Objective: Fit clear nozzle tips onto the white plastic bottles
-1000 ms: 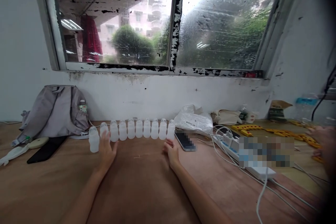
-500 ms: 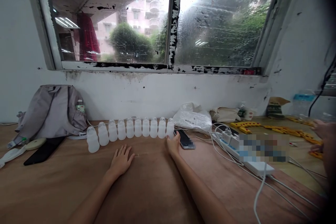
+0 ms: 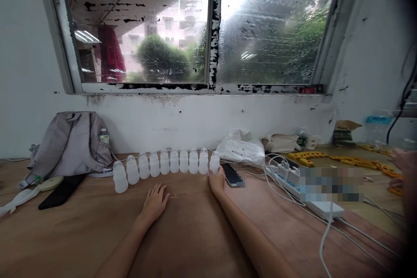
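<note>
Filling the foreground, the brown table [image 3: 182,234] bore a grey backpack [image 3: 71,139] at its left and, rightward of that, a curved row of white bottles [image 3: 174,163]. The left hand [image 3: 155,202] rested palm down before the row, slightly spread. The right hand [image 3: 217,181], beside a dark phone [image 3: 230,174], pinched the lower part of the rightmost bottle [image 3: 214,162].

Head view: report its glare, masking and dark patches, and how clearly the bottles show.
Head view: the window glares white at upper centre, with lamp reflections in both panes; head view: a pixelated patch hides part of the power strip, and the upper right corner goes black; head view: the white bottles show little surface detail.
</note>
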The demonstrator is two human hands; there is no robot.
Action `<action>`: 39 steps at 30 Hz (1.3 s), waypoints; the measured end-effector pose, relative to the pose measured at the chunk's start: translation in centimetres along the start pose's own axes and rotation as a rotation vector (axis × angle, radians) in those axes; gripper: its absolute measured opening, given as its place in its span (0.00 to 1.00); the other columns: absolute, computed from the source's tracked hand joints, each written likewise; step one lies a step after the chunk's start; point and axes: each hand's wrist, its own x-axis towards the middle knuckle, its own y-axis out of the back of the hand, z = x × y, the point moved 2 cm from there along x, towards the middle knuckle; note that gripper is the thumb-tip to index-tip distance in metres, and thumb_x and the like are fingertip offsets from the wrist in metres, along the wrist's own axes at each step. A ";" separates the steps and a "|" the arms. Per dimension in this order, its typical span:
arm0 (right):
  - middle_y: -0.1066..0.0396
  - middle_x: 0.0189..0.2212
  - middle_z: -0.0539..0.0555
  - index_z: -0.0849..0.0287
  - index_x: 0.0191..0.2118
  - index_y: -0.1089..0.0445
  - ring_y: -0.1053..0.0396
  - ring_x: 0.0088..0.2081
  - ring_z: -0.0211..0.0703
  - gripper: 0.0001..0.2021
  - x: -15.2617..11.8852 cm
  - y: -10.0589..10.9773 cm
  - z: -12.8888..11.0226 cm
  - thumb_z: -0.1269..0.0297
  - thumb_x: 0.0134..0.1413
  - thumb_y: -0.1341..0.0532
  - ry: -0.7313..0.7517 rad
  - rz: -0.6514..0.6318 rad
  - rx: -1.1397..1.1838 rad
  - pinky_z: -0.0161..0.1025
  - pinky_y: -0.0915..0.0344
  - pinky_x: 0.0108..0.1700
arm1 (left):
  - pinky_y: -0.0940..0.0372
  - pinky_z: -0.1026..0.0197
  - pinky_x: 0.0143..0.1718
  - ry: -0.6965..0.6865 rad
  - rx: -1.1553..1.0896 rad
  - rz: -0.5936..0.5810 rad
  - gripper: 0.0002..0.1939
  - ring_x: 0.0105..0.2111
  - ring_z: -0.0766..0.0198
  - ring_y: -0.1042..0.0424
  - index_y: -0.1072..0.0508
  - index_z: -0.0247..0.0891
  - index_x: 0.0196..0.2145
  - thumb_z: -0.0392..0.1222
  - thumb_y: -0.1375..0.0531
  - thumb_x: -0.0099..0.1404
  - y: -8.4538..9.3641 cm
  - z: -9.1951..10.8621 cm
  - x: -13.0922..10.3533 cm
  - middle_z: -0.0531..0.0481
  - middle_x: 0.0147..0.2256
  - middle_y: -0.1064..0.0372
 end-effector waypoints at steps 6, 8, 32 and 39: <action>0.37 0.43 0.63 0.63 0.49 0.46 0.38 0.42 0.50 0.26 -4.4 1.2 -3.4 0.56 0.43 0.43 0.091 -0.047 0.222 0.44 0.42 0.44 | 0.51 0.54 0.55 -0.277 -0.097 0.281 0.24 0.55 0.59 0.47 0.50 0.37 0.57 0.43 0.55 0.64 1.9 1.4 -0.6 0.43 0.55 0.46; 0.35 0.40 0.59 0.61 0.48 0.47 0.35 0.38 0.47 0.27 -6.2 0.9 -5.0 0.55 0.43 0.40 0.062 -0.204 0.369 0.43 0.39 0.40 | 0.49 0.54 0.54 -0.316 -0.147 0.340 0.27 0.56 0.58 0.48 0.55 0.38 0.58 0.45 0.53 0.63 2.6 2.2 -0.9 0.42 0.56 0.49; 0.33 0.18 0.51 0.59 0.22 0.36 0.38 0.21 0.35 0.20 -10.6 1.3 -8.0 0.54 0.57 0.53 0.413 -0.489 -0.158 0.32 0.53 0.25 | 0.38 0.53 0.38 -0.431 0.010 0.260 0.22 0.38 0.54 0.34 0.39 0.35 0.48 0.43 0.46 0.54 2.5 4.8 -2.2 0.42 0.41 0.33; 0.28 0.22 0.54 0.58 0.23 0.31 0.34 0.23 0.38 0.20 -10.0 1.8 -8.3 0.61 0.58 0.55 0.521 -0.475 -0.240 0.34 0.54 0.25 | 0.38 0.58 0.38 -0.353 0.016 0.162 0.18 0.38 0.57 0.33 0.37 0.36 0.45 0.43 0.48 0.56 2.7 5.6 -1.9 0.44 0.40 0.33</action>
